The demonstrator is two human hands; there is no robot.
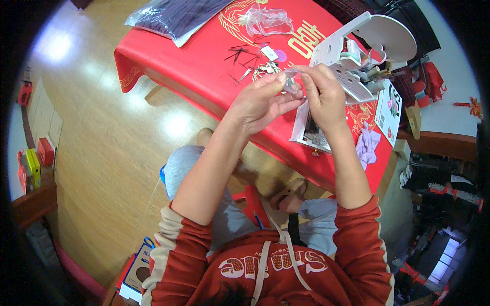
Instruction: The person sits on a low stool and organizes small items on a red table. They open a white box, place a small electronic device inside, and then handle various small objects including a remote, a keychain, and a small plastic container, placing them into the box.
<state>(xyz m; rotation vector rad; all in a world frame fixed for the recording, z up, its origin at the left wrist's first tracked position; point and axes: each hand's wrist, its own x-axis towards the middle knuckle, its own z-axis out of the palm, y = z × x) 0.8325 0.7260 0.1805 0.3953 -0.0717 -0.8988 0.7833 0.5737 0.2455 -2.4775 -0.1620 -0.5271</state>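
Note:
Both hands meet above a red patterned tablecloth (172, 69), around a small clear plastic bag (291, 82) with small silvery things in it. My left hand (264, 99) grips the bag's left side between thumb and fingers, palm partly turned up. My right hand (325, 91) pinches its upper right edge. Just behind them on the cloth lie a coiled white cord (268, 69), a white card (269, 53), a purple round piece (280, 56) and several thin black hairpins (239, 52). Below my right hand is an open white drawer (298, 130) with small items inside.
A white organizer (325, 46) with a round mirror (392, 38) holds cosmetics at the right. Sheer ribbon (268, 21) and a plastic-wrapped dark textile (180, 17) lie towards the far edge. A lilac cloth (368, 147) and a printed sheet (388, 111) are at the right.

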